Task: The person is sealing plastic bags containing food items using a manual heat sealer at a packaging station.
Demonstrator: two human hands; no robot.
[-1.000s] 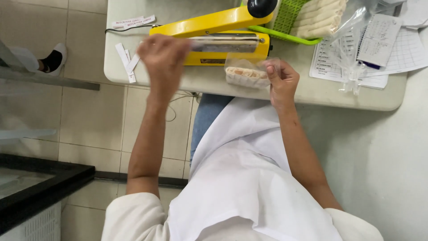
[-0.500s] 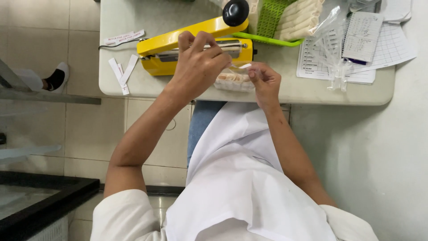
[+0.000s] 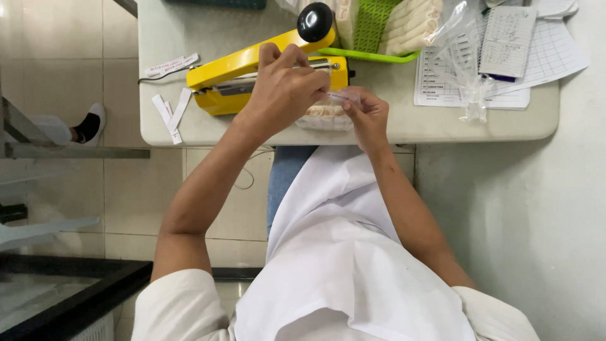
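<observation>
We've got the clear food bag (image 3: 325, 117) at table (image 3: 404, 129) edge, 12 o'clock. Left hand (image 3: 284, 88) & right hand (image 3: 367, 113) both pinch its top, by yellow sealer (image 3: 252, 79).

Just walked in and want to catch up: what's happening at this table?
A person in white sits at a pale table, both hands on a small clear bag of pale food pieces in front of a yellow heat sealer. The left hand and right hand pinch the bag's top edge. A green basket, paper sheets and empty clear bags lie beyond.
</observation>
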